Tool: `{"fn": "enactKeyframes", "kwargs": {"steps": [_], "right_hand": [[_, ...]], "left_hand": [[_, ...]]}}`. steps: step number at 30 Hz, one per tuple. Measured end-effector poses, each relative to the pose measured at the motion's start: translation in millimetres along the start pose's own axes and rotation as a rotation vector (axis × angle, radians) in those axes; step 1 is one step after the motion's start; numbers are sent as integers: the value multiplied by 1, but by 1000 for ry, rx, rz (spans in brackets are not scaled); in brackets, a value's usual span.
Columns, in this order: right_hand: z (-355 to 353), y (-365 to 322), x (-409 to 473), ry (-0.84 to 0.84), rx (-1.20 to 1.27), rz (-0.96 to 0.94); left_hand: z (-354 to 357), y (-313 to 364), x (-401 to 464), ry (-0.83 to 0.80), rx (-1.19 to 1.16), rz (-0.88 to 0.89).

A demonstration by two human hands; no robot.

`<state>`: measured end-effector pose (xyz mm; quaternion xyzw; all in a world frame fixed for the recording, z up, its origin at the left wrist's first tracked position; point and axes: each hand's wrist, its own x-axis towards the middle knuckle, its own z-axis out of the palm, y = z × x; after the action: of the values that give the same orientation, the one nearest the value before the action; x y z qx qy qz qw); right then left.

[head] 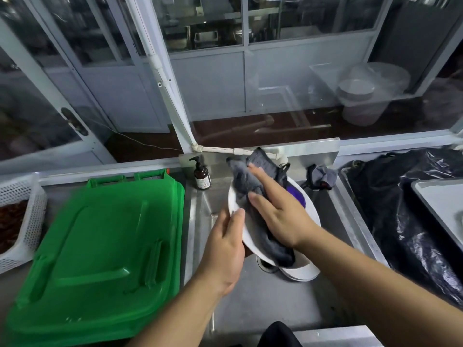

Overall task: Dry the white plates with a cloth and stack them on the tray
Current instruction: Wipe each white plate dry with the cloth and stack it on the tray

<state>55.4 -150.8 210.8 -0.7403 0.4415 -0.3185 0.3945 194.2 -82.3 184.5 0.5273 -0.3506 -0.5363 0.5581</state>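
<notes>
A person stands at a steel sink [200, 221], seen from above through their own eyes. The left hand [225, 249] grips the left rim of a white plate [310, 209], thumb curled over the edge, holding it tilted over the middle of the basin. The right hand [278, 211] lies flat with fingers straight and spread, pressing a grey cloth [246, 182] against the plate's face. The cloth hangs past the plate's near edge.

More white plates [300, 272] rest low in the basin, directly under the held one. The tray [441, 204] sits at the right, beyond the sink's right edge, on black plastic sheeting [400, 221]; only its left corner shows.

Risks, as a judgement: the plate is held by one rim only, so a wet surface or a hard push from the wiping hand could make it slip and fall onto the plates below, chipping both. The trailing cloth end could dip back into the wet basin.

Room to move: a green plastic lid [100, 246] fills the counter left of the sink, close to the left forearm. A brown pump bottle [201, 175] stands at the sink's far left corner, and a second bunched cloth [323, 176] lies at the far right corner. The path right toward the tray crosses the sink's raised right edge, so the plate would need lifting over it.
</notes>
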Motion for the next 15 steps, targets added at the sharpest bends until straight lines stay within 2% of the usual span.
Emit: {"fn": "enactKeyframes", "kwargs": {"steps": [4, 7, 9, 10, 12, 13, 15], "right_hand": [[4, 6, 22, 215, 227, 275], [14, 8, 24, 375, 569, 522], [18, 6, 20, 404, 778, 649], [19, 5, 17, 394, 903, 717], [18, -5, 7, 264, 1112, 804], [16, -9, 3, 181, 1179, 781], [11, -11, -1, 62, 1155, 713]], "left_hand": [[1, 4, -2, -53, 201, 146], [5, 11, -6, -115, 352, 189], [5, 11, -9, -162, 453, 225], [4, 10, -11, -170, 535, 242], [1, 9, -13, -160, 720, 273], [-1, 8, -13, -166, 791, 292], [-6, 10, -11, -221, 912, 343]]}}
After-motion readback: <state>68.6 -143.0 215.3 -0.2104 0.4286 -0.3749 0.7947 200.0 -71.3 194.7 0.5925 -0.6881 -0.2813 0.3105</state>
